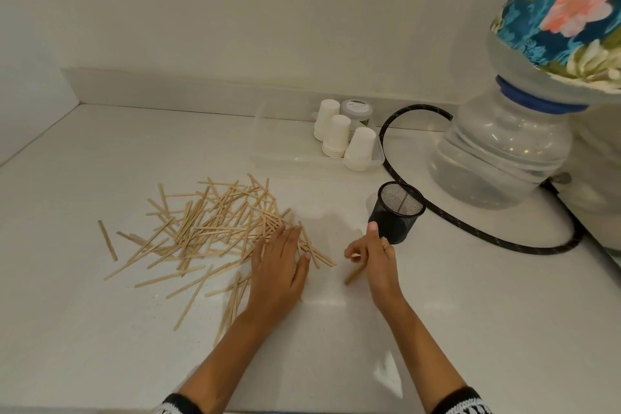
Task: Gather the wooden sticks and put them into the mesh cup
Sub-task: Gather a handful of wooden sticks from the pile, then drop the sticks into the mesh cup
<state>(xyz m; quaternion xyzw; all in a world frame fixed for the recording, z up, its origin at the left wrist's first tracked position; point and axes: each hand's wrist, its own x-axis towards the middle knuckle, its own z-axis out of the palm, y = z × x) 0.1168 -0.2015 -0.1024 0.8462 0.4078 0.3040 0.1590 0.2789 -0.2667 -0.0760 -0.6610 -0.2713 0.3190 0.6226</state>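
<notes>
My left hand (280, 265) lies flat, fingers released, on the pile of sticks (208, 228) on the desk (437, 312). My right hand (376, 254) grasps a small bundle beside the mesh cup (396, 212). I should square their ends, then tip them in upright. The cup seems to hold a few already.
</notes>
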